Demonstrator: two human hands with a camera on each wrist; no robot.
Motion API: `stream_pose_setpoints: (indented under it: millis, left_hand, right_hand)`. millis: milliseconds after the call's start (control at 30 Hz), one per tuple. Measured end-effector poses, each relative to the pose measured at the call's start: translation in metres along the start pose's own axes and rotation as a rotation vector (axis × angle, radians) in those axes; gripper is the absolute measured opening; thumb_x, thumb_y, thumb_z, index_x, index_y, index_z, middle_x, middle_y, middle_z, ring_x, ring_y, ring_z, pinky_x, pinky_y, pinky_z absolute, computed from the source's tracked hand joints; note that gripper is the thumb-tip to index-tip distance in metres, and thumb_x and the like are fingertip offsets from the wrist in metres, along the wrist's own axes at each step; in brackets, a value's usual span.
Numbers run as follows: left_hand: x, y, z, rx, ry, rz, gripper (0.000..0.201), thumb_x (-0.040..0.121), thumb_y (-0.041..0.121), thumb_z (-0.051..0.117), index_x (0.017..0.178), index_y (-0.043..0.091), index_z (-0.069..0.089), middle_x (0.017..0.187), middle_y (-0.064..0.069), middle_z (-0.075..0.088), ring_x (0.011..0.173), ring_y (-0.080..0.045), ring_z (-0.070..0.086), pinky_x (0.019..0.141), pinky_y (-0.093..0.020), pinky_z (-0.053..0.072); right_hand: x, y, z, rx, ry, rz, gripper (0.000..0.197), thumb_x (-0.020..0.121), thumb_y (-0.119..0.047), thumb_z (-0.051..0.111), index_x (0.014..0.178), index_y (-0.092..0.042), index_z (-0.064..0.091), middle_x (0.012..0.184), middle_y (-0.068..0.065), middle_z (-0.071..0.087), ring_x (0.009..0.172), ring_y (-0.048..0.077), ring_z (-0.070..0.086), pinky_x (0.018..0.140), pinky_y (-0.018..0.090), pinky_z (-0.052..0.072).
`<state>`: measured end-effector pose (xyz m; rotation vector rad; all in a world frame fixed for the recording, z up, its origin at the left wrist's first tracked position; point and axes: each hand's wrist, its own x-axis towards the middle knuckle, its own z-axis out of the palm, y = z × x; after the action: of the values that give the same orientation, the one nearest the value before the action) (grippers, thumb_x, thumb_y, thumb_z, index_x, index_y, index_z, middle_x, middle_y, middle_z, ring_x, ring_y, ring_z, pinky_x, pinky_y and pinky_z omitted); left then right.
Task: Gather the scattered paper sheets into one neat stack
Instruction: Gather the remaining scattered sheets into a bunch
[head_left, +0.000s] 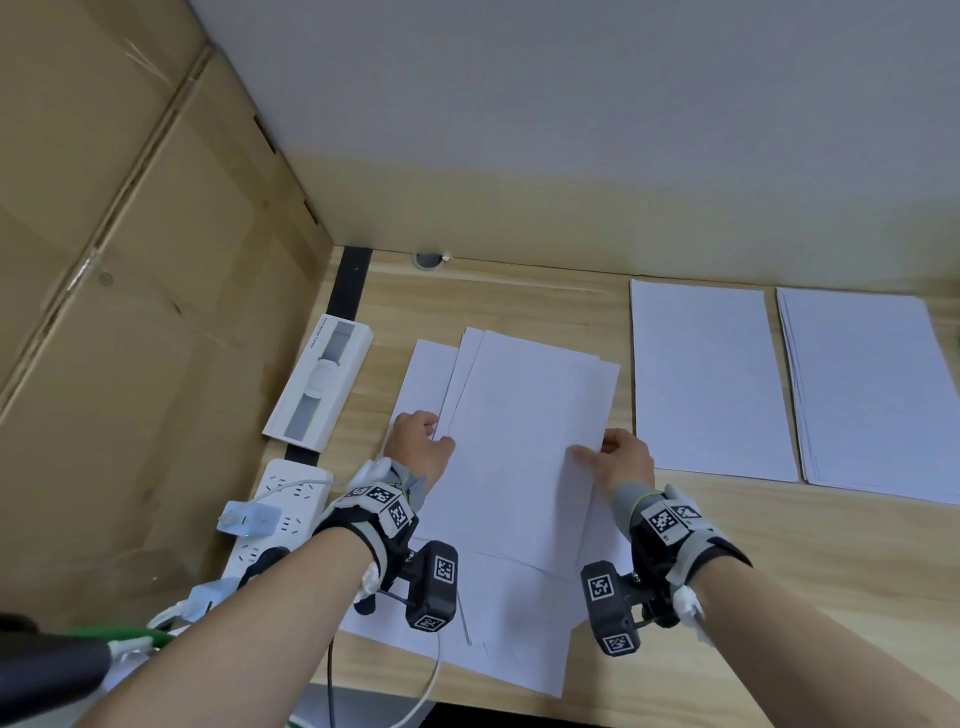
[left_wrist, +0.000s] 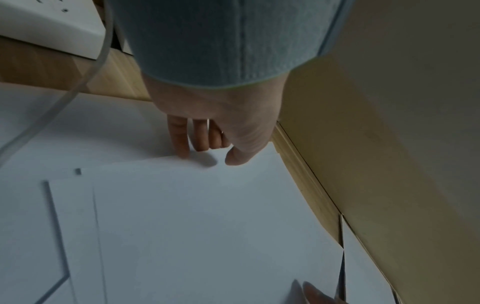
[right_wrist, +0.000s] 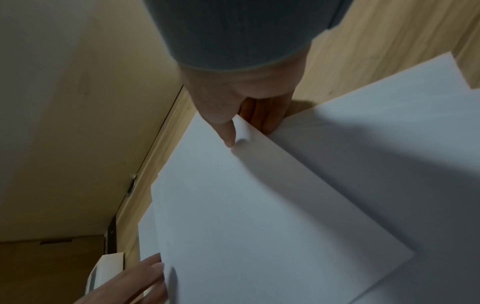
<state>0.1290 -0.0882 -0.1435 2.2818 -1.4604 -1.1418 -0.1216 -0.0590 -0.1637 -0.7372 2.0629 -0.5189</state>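
A loose fan of white paper sheets (head_left: 524, 441) lies in the middle of the wooden desk (head_left: 701, 571), with more sheets spread under it toward the front edge. My left hand (head_left: 436, 436) holds the left edge of the upper sheets: in the left wrist view the thumb lies on top of the paper (left_wrist: 207, 226) and the fingers (left_wrist: 182, 144) reach its edge. My right hand (head_left: 597, 449) pinches the right edge. In the right wrist view its thumb presses on the sheets (right_wrist: 246, 205), the edge curls up, and the fingers (right_wrist: 267, 117) go beneath.
Two squared paper stacks (head_left: 706, 384) (head_left: 872, 395) lie at the right. A white box (head_left: 322, 384) and a power strip (head_left: 275, 514) with plugs sit left of the sheets. A cardboard wall (head_left: 130, 260) closes the left side. A cable hole (head_left: 428, 260) is at the back.
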Motion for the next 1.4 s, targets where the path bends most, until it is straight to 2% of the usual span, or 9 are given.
stream_pose_setpoints:
  millis: [167,333,500,633,900,1100,1200,1300,1400]
  left_hand:
    - [0.001,0.002,-0.001,-0.007,-0.06,-0.011,0.036,0.085,0.011,0.057,0.12,0.011,0.064,0.119,-0.006,0.064,0.107,-0.023,0.062,0.08,-0.024,0.044]
    - [0.002,0.003,-0.003,-0.119,-0.106,-0.08,0.03,0.082,0.016,0.059,0.111,0.014,0.066,0.108,-0.005,0.069,0.097,-0.026,0.066,0.084,-0.033,0.054]
    - [0.003,0.004,0.002,-0.204,-0.188,-0.129,0.014,0.084,0.017,0.059,0.083,0.008,0.07,0.071,-0.011,0.066,0.065,-0.024,0.061,0.054,-0.025,0.047]
    - [0.003,0.0,0.006,-0.215,-0.23,-0.108,0.026,0.085,0.02,0.066,0.064,0.007,0.06,0.063,-0.012,0.055,0.057,-0.023,0.051,0.056,-0.026,0.043]
    - [0.0,-0.004,0.002,-0.351,-0.187,-0.106,0.028,0.082,0.021,0.076,0.068,0.002,0.059,0.067,-0.013,0.056,0.05,-0.017,0.057,0.04,-0.015,0.046]
    - [-0.001,-0.004,0.007,-0.307,-0.228,-0.161,0.013,0.075,0.023,0.051,0.071,0.012,0.045,0.073,-0.011,0.044,0.072,-0.021,0.046,0.066,-0.031,0.035]
    - [-0.011,-0.002,0.007,-0.425,-0.311,-0.132,0.022,0.082,0.032,0.067,0.089,0.013,0.058,0.082,-0.012,0.058,0.079,-0.023,0.06,0.069,-0.033,0.049]
    - [-0.024,-0.004,0.007,-0.389,-0.379,-0.072,0.031,0.083,0.013,0.071,0.112,0.007,0.064,0.106,-0.012,0.069,0.099,-0.028,0.067,0.088,-0.04,0.054]
    - [-0.034,-0.005,0.008,-0.366,-0.317,-0.05,0.024,0.083,-0.003,0.057,0.102,0.011,0.063,0.1,-0.013,0.069,0.094,-0.029,0.067,0.083,-0.037,0.054]
  right_hand:
    - [0.007,0.001,0.005,0.058,-0.004,0.018,0.009,0.07,-0.022,0.073,0.076,-0.019,0.066,0.078,0.0,0.07,0.08,0.027,0.068,0.076,0.035,0.055]
    - [0.013,0.008,-0.001,0.077,0.015,0.031,0.005,0.077,-0.014,0.066,0.081,-0.013,0.07,0.081,0.009,0.072,0.078,0.03,0.068,0.078,0.04,0.056]
    - [0.017,0.017,-0.007,0.127,0.037,0.024,0.005,0.082,-0.01,0.062,0.081,-0.007,0.067,0.079,0.011,0.068,0.072,0.028,0.061,0.075,0.038,0.053]
    - [0.018,0.021,-0.009,0.187,-0.013,0.069,0.017,0.074,-0.015,0.059,0.08,-0.001,0.065,0.069,0.008,0.064,0.065,0.025,0.057,0.067,0.037,0.051]
    - [0.016,0.028,-0.033,0.142,0.13,0.041,0.018,0.083,-0.014,0.054,0.067,-0.009,0.048,0.063,0.007,0.047,0.063,0.023,0.042,0.062,0.032,0.038]
    - [0.011,0.032,-0.034,0.156,0.018,-0.002,0.018,0.083,-0.018,0.059,0.085,0.0,0.06,0.074,0.01,0.059,0.066,0.023,0.051,0.066,0.035,0.046]
    - [0.005,0.029,-0.02,0.152,-0.062,-0.053,0.016,0.084,-0.017,0.061,0.09,-0.002,0.064,0.077,0.009,0.062,0.068,0.023,0.054,0.067,0.035,0.048]
    - [-0.003,0.024,-0.008,0.106,-0.105,-0.095,0.011,0.087,-0.011,0.06,0.096,-0.006,0.066,0.078,0.005,0.064,0.071,0.025,0.057,0.067,0.032,0.048]
    - [-0.014,0.02,-0.005,0.113,-0.081,-0.129,0.019,0.083,-0.013,0.066,0.103,-0.014,0.064,0.086,0.0,0.068,0.077,0.024,0.064,0.074,0.036,0.054]
